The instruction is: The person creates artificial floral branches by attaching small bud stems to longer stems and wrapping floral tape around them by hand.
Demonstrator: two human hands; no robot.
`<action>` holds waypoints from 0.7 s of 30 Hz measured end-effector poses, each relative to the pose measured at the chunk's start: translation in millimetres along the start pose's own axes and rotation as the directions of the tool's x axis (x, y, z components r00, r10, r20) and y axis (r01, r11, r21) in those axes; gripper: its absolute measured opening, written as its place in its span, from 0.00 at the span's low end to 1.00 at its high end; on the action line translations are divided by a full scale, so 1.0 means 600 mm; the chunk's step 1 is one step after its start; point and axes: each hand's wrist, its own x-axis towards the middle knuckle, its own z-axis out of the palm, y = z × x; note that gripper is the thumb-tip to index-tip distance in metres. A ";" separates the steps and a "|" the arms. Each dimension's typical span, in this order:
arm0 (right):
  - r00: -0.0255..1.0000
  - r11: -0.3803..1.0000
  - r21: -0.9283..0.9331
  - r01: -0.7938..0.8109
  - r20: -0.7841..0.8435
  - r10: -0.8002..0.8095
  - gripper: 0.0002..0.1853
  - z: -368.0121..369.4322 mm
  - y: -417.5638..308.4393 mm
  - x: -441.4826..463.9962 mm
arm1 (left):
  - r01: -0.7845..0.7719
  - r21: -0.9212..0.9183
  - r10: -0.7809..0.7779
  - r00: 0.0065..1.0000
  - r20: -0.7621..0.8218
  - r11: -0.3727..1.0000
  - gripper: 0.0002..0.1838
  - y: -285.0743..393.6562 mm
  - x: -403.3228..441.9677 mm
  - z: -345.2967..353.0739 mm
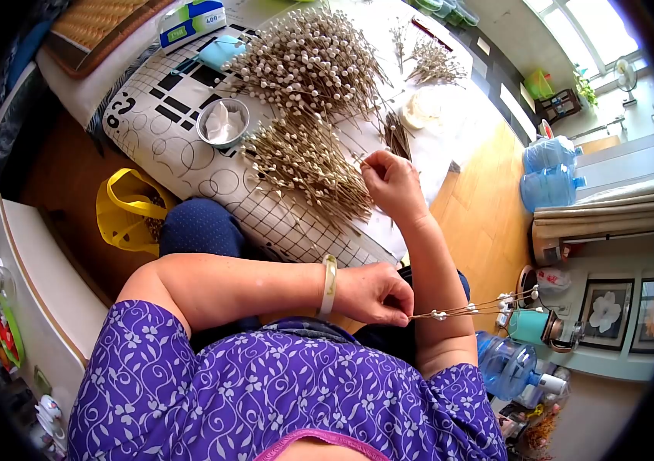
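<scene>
From my remote view, I am looking down past a purple, leafy-patterned shirt point(281, 392). At five o'clock, the left hand point(377, 296), wearing a smooth bangle point(328, 284), is pinching wiry stems point(438, 315) firmly between thumb and fingers, their white buds pointing toward three. At two o'clock, the right hand point(394, 184) is curling its fingers inward beside a dry, bristly pile point(304, 161) of budded stems; I cannot tell whether they are gripping one. The pile is spreading around twelve o'clock on a grid-and-circle printed cloth point(181, 157). Toward ten-thirty, a round bowl point(223, 144) is holding crumpled white tissue point(223, 121).
</scene>
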 end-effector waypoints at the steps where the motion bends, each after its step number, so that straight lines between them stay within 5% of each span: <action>1: 1.000 0.999 -0.043 0.000 -0.005 0.000 0.08 0.001 0.006 0.005 | -0.005 0.000 0.005 1.000 -0.007 1.000 0.04 0.001 0.000 0.000; 7: 0.997 0.997 -0.079 -0.021 0.075 0.027 0.13 -0.002 0.002 0.017 | -0.004 0.009 0.004 1.000 -0.019 1.000 0.05 0.008 -0.001 -0.003; 12: 0.998 0.929 -0.366 0.052 0.061 -0.032 0.18 0.021 -0.032 0.021 | -0.002 0.020 0.003 1.000 -0.016 1.000 0.05 0.013 -0.002 -0.006; 14: 0.999 0.938 -0.343 0.050 0.023 -0.044 0.17 0.030 -0.029 0.026 | 0.024 0.022 -0.024 1.000 -0.006 0.999 0.04 0.016 -0.003 -0.008; 18: 0.996 0.995 -0.062 0.084 0.006 -0.084 0.11 0.031 -0.001 0.040 | 0.025 0.019 -0.025 1.000 0.003 1.000 0.04 0.020 -0.003 -0.013; 21: 0.984 0.961 0.270 -0.056 0.180 0.007 0.10 0.026 0.005 0.043 | 0.022 0.016 -0.022 1.000 0.002 1.000 0.04 0.021 -0.003 -0.015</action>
